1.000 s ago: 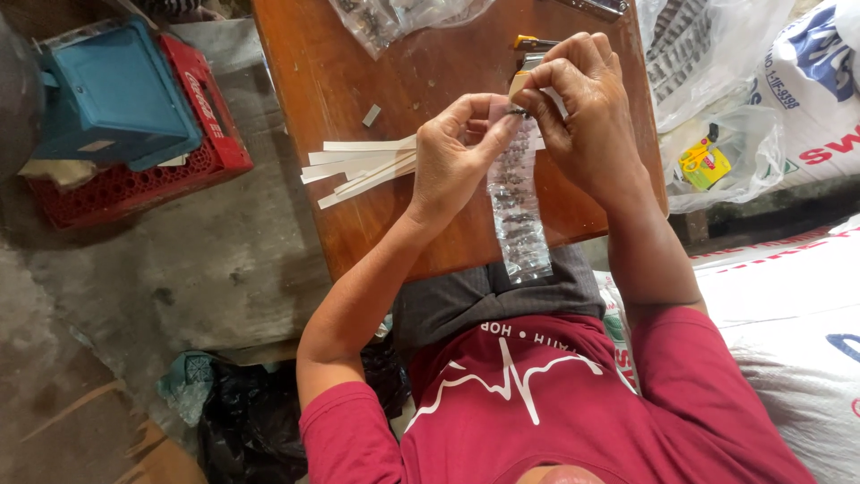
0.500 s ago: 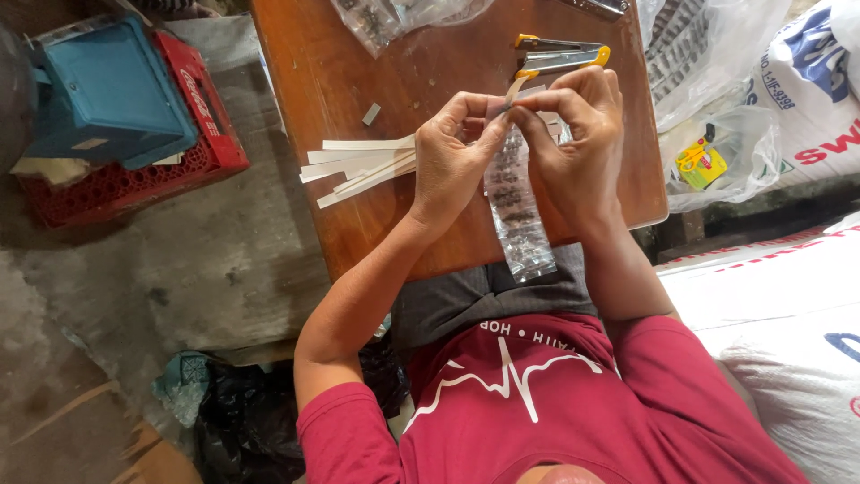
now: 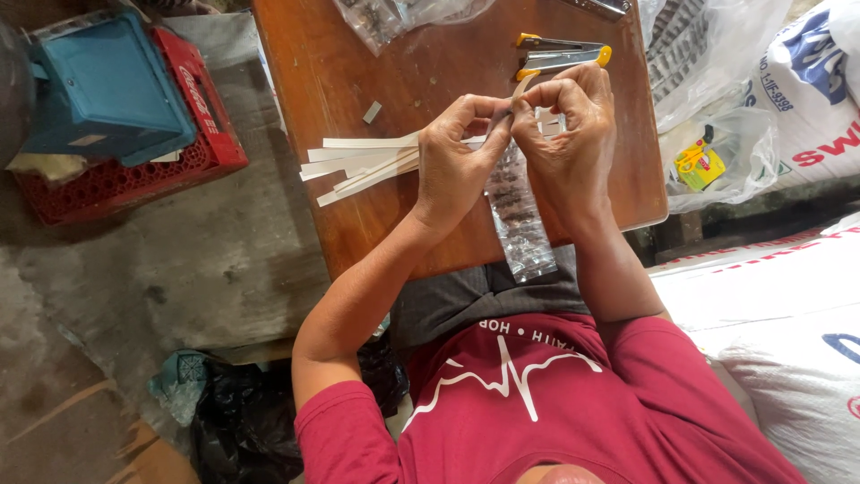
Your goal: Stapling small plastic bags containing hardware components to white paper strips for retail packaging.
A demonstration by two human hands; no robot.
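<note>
My left hand (image 3: 457, 161) and my right hand (image 3: 569, 134) meet above a brown wooden table (image 3: 394, 63). Together they pinch the top end of a long narrow clear plastic packet (image 3: 518, 220) filled with small dark bits. The packet hangs down past the table's near edge toward my lap. A thin white paper strip sits at the pinched top, between my fingertips. Just beyond my right hand lies a metal stapler (image 3: 560, 54) with yellow ends. A bundle of white paper strips (image 3: 358, 161) lies on the table to the left of my left hand.
A clear bag of dark contents (image 3: 394, 13) lies at the table's far edge. On the floor to the left a blue box (image 3: 98, 90) sits on a red crate (image 3: 193, 134). White printed sacks (image 3: 788, 296) and plastic bags (image 3: 708, 161) crowd the right side.
My hands have drawn slightly toward me with the packet, so the stapler behind them is uncovered. The fingers have closed tighter on the packet's top.
</note>
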